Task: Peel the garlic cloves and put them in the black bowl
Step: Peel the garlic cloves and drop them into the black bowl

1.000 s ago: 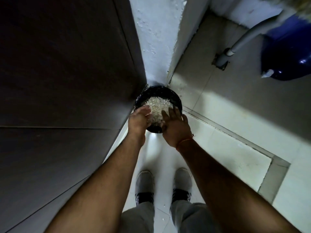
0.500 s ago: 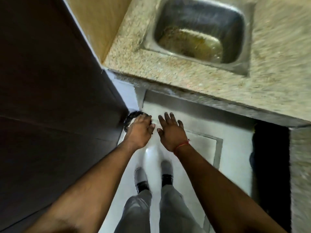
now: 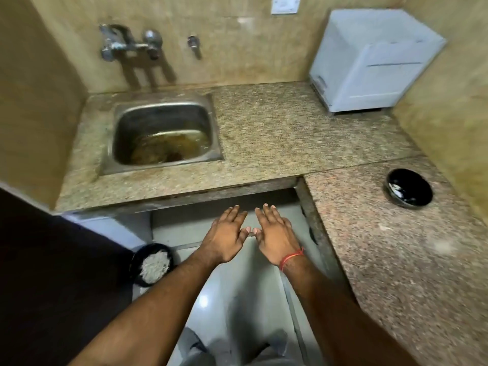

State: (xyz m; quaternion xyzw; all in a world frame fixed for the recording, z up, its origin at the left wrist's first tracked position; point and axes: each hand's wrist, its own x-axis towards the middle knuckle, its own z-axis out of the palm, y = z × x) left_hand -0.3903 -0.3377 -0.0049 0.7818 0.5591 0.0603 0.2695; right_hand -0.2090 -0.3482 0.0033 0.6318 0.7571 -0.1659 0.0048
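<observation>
A black bowl (image 3: 409,188) stands on the reddish granite counter (image 3: 390,260) at the right, with a few pale pieces inside. My left hand (image 3: 227,235) and my right hand (image 3: 274,235) hover side by side in front of the counter's edge, palms down, fingers spread, holding nothing. A red thread circles my right wrist. On the floor at lower left sits a black round bin (image 3: 152,264) holding white papery scraps. No whole garlic cloves are visible outside the bowl.
A steel sink (image 3: 163,133) with brown water is set in the speckled counter (image 3: 277,136), taps (image 3: 129,44) on the wall above. A white box (image 3: 375,59) stands in the back right corner. A dark door (image 3: 52,286) fills the left.
The view has swung up from the floor to the counter. My hands have left the black bin of white scraps and risen, now open in front of the counter edge.
</observation>
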